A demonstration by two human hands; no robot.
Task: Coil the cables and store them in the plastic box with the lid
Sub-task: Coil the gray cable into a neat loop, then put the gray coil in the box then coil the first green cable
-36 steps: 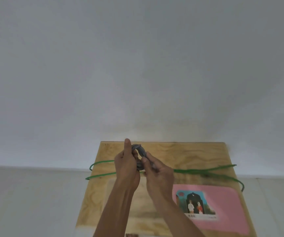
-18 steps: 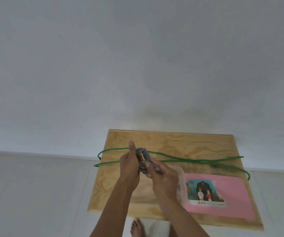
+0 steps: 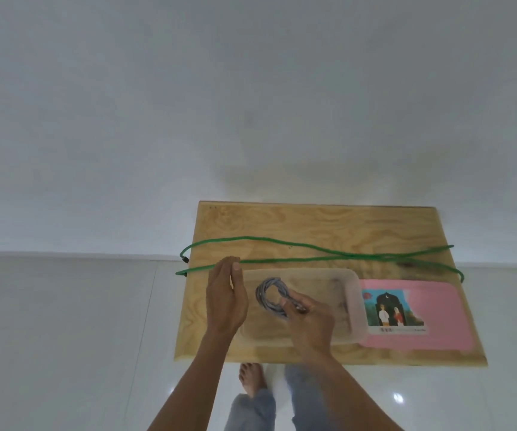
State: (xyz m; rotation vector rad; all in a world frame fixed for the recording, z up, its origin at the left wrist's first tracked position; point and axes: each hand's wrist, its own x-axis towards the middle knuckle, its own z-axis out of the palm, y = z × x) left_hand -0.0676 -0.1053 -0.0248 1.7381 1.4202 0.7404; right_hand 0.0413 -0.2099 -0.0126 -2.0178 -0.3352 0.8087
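Since the earlier frame the left hand (image 3: 226, 301) had let go, fingers straight and together beside the clear plastic box (image 3: 355, 309). The right hand (image 3: 308, 321) pinched the coiled grey cable (image 3: 271, 295) over the box on the wooden surface (image 3: 313, 225); beyond lay the green cable (image 3: 313, 259).

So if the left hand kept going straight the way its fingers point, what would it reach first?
Probably the green cable, stretched across the wooden board just beyond the left hand. Depth is unclear, so the hand might pass above it.

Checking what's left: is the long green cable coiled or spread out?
Spread out. The long green cable lies in loose, crossing lines across the plywood board, outside the clear plastic box.
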